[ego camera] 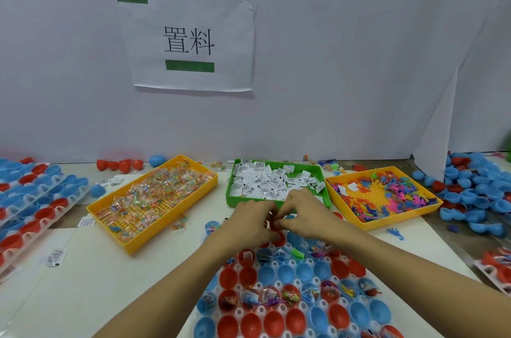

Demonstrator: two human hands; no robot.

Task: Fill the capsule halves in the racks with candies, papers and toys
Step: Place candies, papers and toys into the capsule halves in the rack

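Currently both your left hand (250,222) and right hand (300,214) pinch something small over the rack (265,310); next, seat it in a red capsule half (278,238).

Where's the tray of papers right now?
The green tray of papers sits centre of the head view against the wall, between the two yellow trays, candies left, toys right, just beyond both hands.

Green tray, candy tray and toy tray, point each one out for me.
green tray (228,193): head view, left wall.
candy tray (154,240): head view, near rim.
toy tray (401,222): head view, near rim.
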